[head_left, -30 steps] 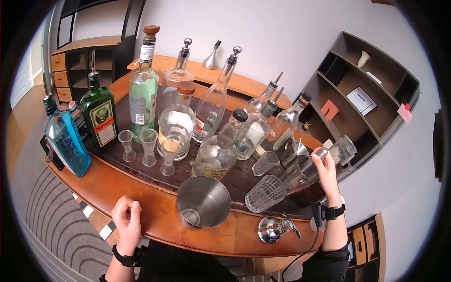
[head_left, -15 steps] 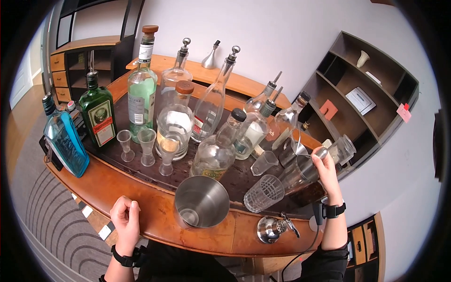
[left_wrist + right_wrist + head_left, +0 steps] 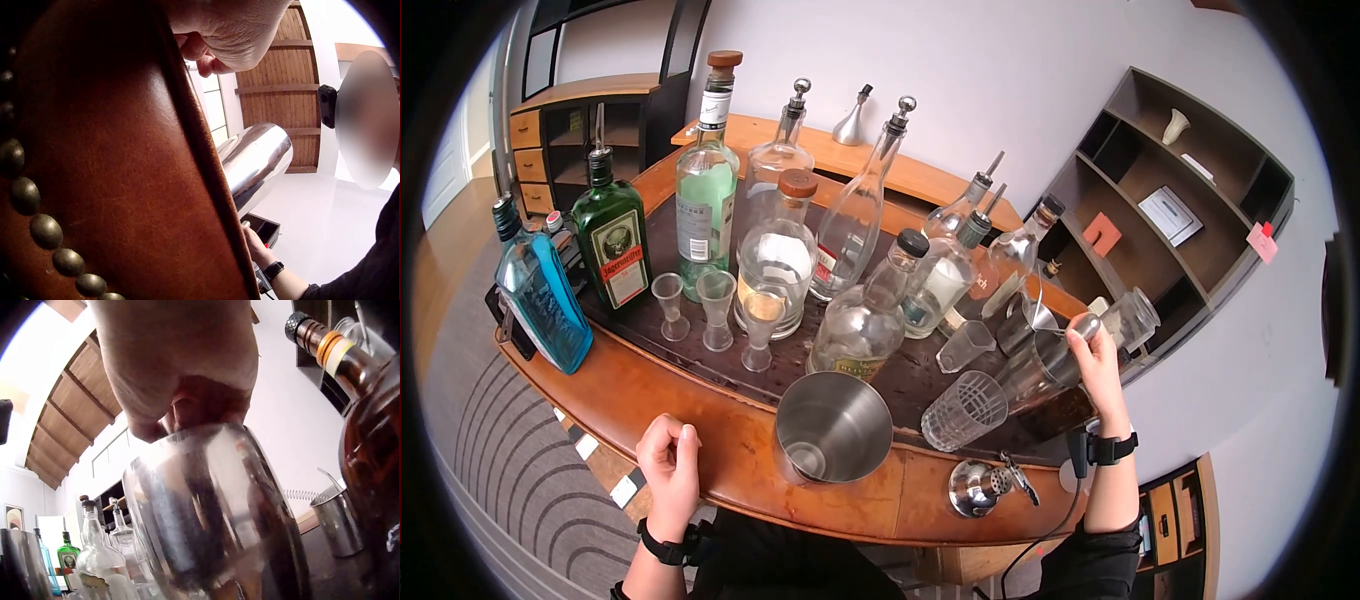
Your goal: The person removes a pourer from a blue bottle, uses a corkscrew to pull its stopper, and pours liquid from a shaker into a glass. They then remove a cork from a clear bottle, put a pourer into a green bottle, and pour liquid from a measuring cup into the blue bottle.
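My right hand (image 3: 1097, 362) pinches a shiny metal utensil with a rounded end (image 3: 1084, 326), over a metal cup (image 3: 1040, 372). In the right wrist view that hand is right above the cup's rim (image 3: 206, 434), and its fingertips are largely hidden. My left hand (image 3: 670, 465) rests by the bar's leather edge (image 3: 735, 470), fingers loosely curled and holding nothing. Between the hands stands a large metal shaker tin (image 3: 835, 428), its mouth tilted toward me. A cut-glass tumbler (image 3: 965, 412) and a metal shaker top (image 3: 980, 488) are nearer my right arm.
Several tall bottles crowd the dark bar top, among them a blue bottle (image 3: 548, 300), a green bottle (image 3: 612, 240) and a clear round bottle (image 3: 858, 325). Small glass jiggers (image 3: 716, 310) stand in front of them. A brown bottle (image 3: 375, 444) stands close beside my right hand.
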Tool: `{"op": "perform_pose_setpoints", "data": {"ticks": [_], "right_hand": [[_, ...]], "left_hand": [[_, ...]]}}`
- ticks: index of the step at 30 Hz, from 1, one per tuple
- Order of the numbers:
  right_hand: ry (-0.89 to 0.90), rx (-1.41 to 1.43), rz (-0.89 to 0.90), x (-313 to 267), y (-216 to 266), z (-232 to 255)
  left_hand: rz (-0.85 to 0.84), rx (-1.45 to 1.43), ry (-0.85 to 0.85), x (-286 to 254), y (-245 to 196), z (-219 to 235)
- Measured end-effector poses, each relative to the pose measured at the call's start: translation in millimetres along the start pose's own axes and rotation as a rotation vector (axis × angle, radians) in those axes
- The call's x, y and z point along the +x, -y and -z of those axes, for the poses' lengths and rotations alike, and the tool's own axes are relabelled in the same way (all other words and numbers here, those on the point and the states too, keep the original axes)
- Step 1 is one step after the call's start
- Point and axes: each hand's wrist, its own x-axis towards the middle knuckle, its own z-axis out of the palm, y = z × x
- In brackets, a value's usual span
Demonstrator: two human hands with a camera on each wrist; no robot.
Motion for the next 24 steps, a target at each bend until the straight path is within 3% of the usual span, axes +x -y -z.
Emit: {"op": "perform_pose_setpoints", "data": {"ticks": [2,4,8,11,14,20,22,24], "right_hand": [[0.052,0.057,0.021,1.0,4.2,-3.1],[-0.039,-0.024,0.031,1.0,5.3,-6.2],[-0.05,-0.077,0.024,0.2,-2.6,-0.4],[0.019,0.049,0.043,-0.3,1.2,-3.1],[-0.077,-0.118,0.009,-0.9,-2.4,-1.6],[-0.013,0.005,0.071,0.7,-3.1,-5.3],[-0.115,-0.129,-0.036,0.5,-2.8,-5.5],[-0.086,-0.06,-0.014,0.6,-7.6,-3.8]], "left_hand": [[0.0,-0.001,-0.006,0.0,0.1,0.3],[-0.011,0.022,0.0,0.5,0.2,0.4],[-0.01,-0.002,-0.013,-0.2,2.1,-0.5],[0.003,0.006,-0.01,-0.3,1.4,0.9],[-0.019,0.032,0.003,0.0,2.2,0.4],[-0.052,0.019,-0.05,1.1,3.9,-1.4],[-0.049,0.008,-0.048,1.3,2.7,-2.3],[-0.054,-0.011,-0.051,1.4,4.7,-3.5]]}}
